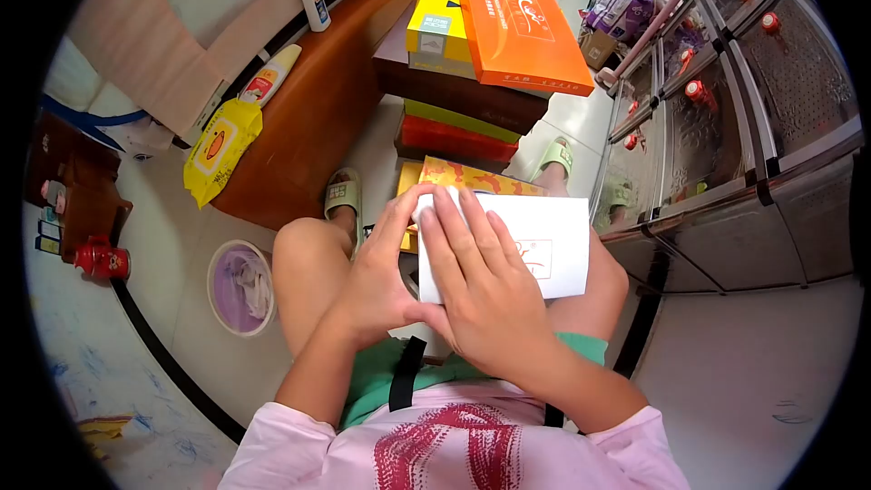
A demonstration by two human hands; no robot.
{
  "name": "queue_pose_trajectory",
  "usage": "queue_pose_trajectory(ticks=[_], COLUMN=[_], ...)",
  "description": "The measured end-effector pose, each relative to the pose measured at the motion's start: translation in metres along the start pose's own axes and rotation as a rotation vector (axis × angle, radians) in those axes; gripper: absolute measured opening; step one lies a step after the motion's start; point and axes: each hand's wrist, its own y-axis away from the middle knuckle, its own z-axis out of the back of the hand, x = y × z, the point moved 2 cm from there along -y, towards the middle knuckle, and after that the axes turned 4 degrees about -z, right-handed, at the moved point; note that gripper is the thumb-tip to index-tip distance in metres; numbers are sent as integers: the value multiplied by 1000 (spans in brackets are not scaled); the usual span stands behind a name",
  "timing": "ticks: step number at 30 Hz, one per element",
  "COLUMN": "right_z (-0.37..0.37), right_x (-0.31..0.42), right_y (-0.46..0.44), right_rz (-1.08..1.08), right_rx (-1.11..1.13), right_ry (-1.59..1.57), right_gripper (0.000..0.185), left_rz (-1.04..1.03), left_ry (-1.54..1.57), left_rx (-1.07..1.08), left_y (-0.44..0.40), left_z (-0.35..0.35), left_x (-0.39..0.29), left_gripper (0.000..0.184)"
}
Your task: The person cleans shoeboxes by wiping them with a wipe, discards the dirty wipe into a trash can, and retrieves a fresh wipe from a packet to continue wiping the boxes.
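A white box-like piece (567, 236) with a red printed logo rests over my lap; whether it is a box or a folded bag I cannot tell. My left hand (379, 277) curls around its left edge, fingertips at the upper left corner. Across its top face lies my right hand (490, 299), palm down with fingers stretched out and partly covering the logo. Just beyond it sits a yellow and orange patterned box (472, 174), partly hidden by the white piece.
Ahead stands a stack of boxes, with an orange box (524, 32) and a yellow box (440, 23) on top. At left, a wipes packet (222, 147) and a white bottle (313, 2) rest on a wooden ledge. A purple-lined bin (218, 289) stands beside my leg; glass-fronted cabinets (708, 100) line the right.
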Motion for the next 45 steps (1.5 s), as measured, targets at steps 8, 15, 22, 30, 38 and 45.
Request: queue_pose_trajectory(ticks=[8,15,22,30,38,45], right_z=[-8,12,13,-6,14,36], right_x=[4,-27,-30,-7,-36,-80], right_y=[6,28,34,24,34,50], right_rz=[-25,-250,-262,-80,-240,-455], right_rx=[6,-56,-78,-70,-76,-441], right_ry=[39,47,53,-85,-39,-294], right_gripper=[99,100,93,89,92,44], left_rz=[57,3,-73,-159,-58,-213], left_ry=[-99,-9,-299,-465,-505,-741], left_rx=[-20,-57,102,114,113,14], left_y=[1,0,-12,-15,-11,-16], left_z=[-1,2,-3,-16,-9,-11], left_x=[-12,8,-33,-39,-43,-41], left_gripper=[102,112,119,97,102,102])
